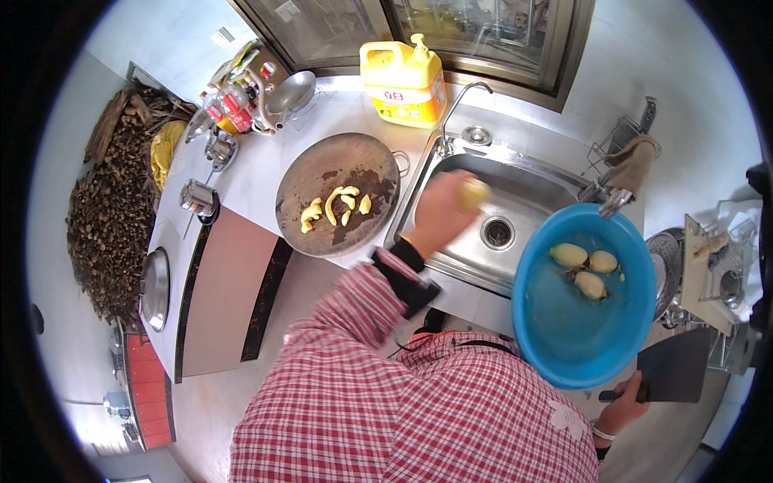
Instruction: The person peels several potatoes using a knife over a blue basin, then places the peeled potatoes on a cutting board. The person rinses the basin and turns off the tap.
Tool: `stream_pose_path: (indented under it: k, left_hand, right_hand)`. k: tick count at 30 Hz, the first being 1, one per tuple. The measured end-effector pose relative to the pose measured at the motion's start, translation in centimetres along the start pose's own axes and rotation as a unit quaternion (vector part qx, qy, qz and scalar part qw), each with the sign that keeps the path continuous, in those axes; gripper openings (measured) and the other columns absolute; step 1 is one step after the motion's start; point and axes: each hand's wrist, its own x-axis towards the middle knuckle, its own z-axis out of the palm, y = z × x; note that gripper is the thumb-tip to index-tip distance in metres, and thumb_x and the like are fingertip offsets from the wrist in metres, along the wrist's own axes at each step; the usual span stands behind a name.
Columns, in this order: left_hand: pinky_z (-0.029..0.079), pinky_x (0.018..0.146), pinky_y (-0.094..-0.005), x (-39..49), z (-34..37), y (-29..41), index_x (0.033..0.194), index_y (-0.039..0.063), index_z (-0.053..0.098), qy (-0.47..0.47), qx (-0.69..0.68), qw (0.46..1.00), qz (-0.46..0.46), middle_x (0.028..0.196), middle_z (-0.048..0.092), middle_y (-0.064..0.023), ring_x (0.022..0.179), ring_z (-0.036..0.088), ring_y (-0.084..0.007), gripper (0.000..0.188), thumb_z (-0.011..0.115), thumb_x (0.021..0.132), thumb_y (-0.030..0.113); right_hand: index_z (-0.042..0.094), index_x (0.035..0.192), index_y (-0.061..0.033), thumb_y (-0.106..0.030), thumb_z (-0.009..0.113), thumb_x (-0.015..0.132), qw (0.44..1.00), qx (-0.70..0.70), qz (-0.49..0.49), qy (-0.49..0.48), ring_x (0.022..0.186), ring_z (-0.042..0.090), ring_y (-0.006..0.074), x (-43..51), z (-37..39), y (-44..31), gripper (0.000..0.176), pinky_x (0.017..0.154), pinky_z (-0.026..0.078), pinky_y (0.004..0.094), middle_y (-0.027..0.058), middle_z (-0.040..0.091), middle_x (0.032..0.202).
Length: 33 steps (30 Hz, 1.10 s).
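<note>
Over the steel sink (pixel 531 181), my left hand (pixel 444 211) grips a pale, peeled root vegetable (pixel 474 194); both are blurred. Low at the right, my right hand (pixel 625 407) holds a wide-bladed cleaver (pixel 676 368) by its handle, beside the blue plastic basin (pixel 523 302). Three pale lotus root pieces (pixel 589 285) lie in water in that basin. Left of the sink, a round wooden chopping board (pixel 302 172) carries several pieces of peeled ginger (pixel 331 205).
A yellow detergent jug (pixel 401 90) stands behind the sink, near the curved faucet (pixel 462 99). A wok (pixel 293 93) and bottles (pixel 232 108) occupy the back left counter. At the right are a hanging cloth (pixel 631 163) and a dish rack (pixel 724 284).
</note>
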Motion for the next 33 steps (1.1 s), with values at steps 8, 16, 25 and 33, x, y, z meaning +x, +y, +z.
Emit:
stream_pose_path:
  k: [8, 16, 25, 33]
  left_hand:
    - [0.054, 0.082, -0.0488, 2.9, -14.4, -27.6, 0.112, 0.019, 0.066, -0.101, 0.465, 0.851, -0.224, 0.112, 0.068, -0.0107, 0.103, 0.065, -0.033, 0.035, 0.067, 0.08, 0.033]
    - [0.046, 0.095, -0.0505, 6.3, -10.6, -25.9, 0.126, 0.005, 0.056, -0.114, 0.351, 0.929, -0.029, 0.124, 0.06, -0.0214, 0.117, 0.055, -0.0376, 0.046, 0.061, 0.082, 0.018]
    - [0.054, 0.08, -0.0379, 5.5, 1.4, 4.5, 0.111, 0.0, 0.062, -0.436, -0.112, 0.883, 0.129, 0.1, 0.067, -0.017, 0.091, 0.067, -0.0298, 0.03, 0.067, 0.089, 0.02]
    - [0.05, 0.088, -0.04, 3.3, 19.2, 18.7, 0.114, -0.002, 0.062, -0.642, 0.006, 0.755, 0.132, 0.1, 0.068, -0.0174, 0.098, 0.065, -0.0294, 0.041, 0.061, 0.092, 0.032]
  right_hand:
    - [0.053, 0.077, -0.0035, -0.01, 0.062, 0.094, 0.997, 0.055, 0.025, 0.042, 0.056, 0.045, 0.0086, -5.1, 5.4, -3.2, 0.021, 0.051, 0.036, 0.0257, 0.0005, 0.049, 0.064]
    - [0.058, 0.083, -0.0036, -0.007, 0.064, 0.092, 0.999, 0.027, 0.026, 0.018, 0.053, 0.048, 0.0076, -7.0, 6.8, -5.4, 0.011, 0.049, 0.038, 0.0244, -0.0007, 0.053, 0.063]
    - [0.061, 0.089, -0.0021, -0.009, 0.067, 0.09, 0.995, -0.003, 0.084, -0.046, 0.051, 0.048, 0.0054, -3.4, 2.8, -2.8, 0.009, 0.045, 0.036, 0.0233, -0.002, 0.055, 0.064]
    - [0.062, 0.095, -0.0002, -0.01, 0.067, 0.089, 0.985, 0.002, 0.129, -0.112, 0.061, 0.051, 0.005, 0.4, -2.5, -0.1, 0.012, 0.054, 0.041, 0.0241, -0.0019, 0.059, 0.073]
